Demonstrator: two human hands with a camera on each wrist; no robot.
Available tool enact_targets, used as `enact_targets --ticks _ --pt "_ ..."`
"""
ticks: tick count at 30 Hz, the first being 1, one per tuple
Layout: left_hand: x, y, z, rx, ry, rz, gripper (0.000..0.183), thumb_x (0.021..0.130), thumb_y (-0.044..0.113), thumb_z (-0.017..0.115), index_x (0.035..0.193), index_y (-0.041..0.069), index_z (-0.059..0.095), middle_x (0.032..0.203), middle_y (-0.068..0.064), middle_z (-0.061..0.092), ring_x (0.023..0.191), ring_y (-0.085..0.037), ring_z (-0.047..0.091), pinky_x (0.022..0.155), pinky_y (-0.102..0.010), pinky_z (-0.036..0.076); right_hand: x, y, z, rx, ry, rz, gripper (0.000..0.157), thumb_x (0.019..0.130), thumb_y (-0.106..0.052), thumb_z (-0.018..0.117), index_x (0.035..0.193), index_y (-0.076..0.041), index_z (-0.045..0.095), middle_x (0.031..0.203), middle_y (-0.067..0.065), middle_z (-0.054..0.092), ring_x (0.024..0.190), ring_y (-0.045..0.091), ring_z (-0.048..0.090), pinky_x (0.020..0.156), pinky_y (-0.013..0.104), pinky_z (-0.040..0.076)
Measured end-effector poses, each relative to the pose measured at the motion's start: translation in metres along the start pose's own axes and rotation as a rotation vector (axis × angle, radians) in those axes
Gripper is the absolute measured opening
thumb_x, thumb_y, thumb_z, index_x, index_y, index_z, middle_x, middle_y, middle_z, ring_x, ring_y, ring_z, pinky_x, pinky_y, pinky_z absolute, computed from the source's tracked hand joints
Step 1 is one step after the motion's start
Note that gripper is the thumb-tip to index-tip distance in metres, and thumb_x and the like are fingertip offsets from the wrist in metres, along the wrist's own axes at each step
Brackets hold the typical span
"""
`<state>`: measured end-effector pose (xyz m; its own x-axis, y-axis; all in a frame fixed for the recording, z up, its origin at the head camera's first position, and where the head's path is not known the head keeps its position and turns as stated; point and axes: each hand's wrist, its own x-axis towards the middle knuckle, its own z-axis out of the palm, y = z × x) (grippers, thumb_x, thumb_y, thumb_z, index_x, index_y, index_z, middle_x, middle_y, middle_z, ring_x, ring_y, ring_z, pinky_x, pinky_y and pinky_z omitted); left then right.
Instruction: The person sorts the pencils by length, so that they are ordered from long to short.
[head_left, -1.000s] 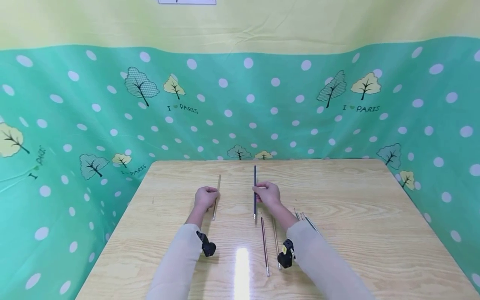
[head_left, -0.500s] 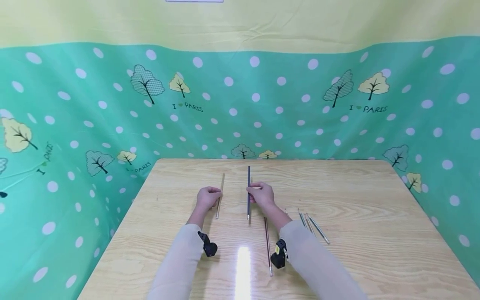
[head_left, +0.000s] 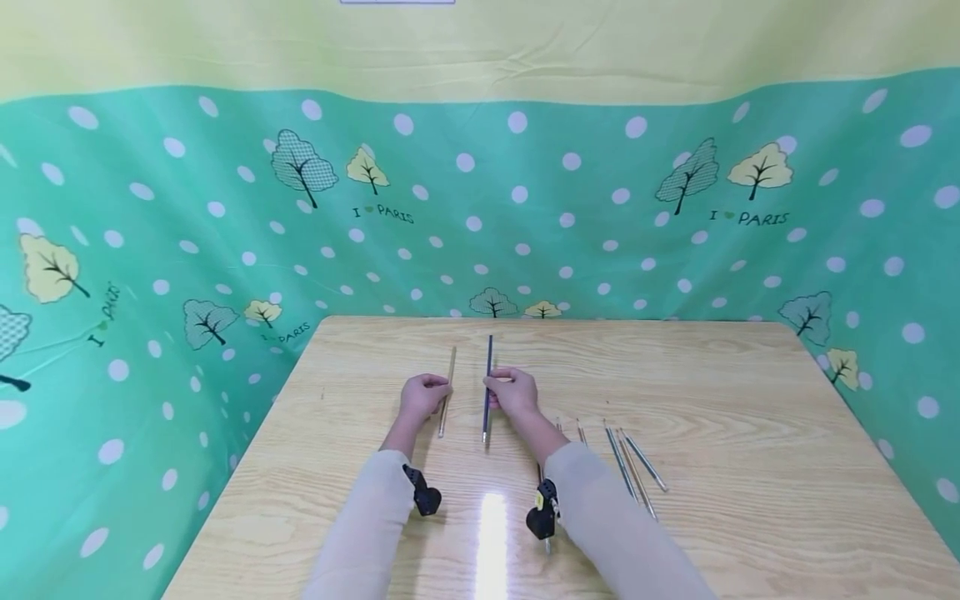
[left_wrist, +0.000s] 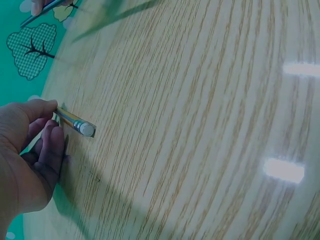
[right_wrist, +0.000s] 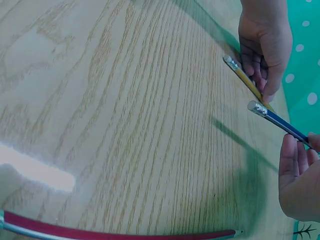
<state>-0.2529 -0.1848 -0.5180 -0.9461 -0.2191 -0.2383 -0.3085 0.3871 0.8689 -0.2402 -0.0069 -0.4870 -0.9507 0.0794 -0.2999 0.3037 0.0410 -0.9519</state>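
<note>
In the head view my left hand (head_left: pixel 422 396) pinches a yellow pencil (head_left: pixel 452 360) between thumb and fingers, its white eraser end (left_wrist: pixel 87 130) pointing back toward me. It lies on or very near the table; I cannot tell which. To its right, my right hand (head_left: pixel 515 393) pinches a dark blue pencil (head_left: pixel 489 354), roughly parallel to the yellow one with a small gap between. In the right wrist view the blue pencil (right_wrist: pixel 280 121) is held above the table, its shadow falling apart from it. The tips of both pencils point to the back edge.
Several pencils (head_left: pixel 643 460) lie fanned out on the wooden table (head_left: pixel 750 400) right of my right forearm. A red pencil (right_wrist: pixel 125 233) lies partly under that forearm. Green polka-dot cloth (head_left: pixel 570 192) hangs behind and along the sides. A bright reflection marks the front middle.
My right hand has moved left with the blue pencil, narrowing the gap to the yellow one. The left hand stays about in place. More of the fanned pencils now show; the view has shifted slightly.
</note>
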Motion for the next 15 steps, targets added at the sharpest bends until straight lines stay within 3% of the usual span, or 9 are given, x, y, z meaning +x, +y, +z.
enact_targets --ticks 15 --pt "-0.0055 0.0021 -0.0004 0.015 0.008 0.013 0.020 0.086 0.016 0.066 0.103 0.005 0.066 0.091 -0.009 0.064 0.064 -0.012 0.055 0.052 -0.020 0.048 -0.0006 0.0061 0.0062 -0.022 0.019 0.020 0.024 0.083 -0.007 0.066 0.106 -0.001 0.066 0.075 0.009 0.063 0.061 0.014 0.061 0.071 0.036 0.061"
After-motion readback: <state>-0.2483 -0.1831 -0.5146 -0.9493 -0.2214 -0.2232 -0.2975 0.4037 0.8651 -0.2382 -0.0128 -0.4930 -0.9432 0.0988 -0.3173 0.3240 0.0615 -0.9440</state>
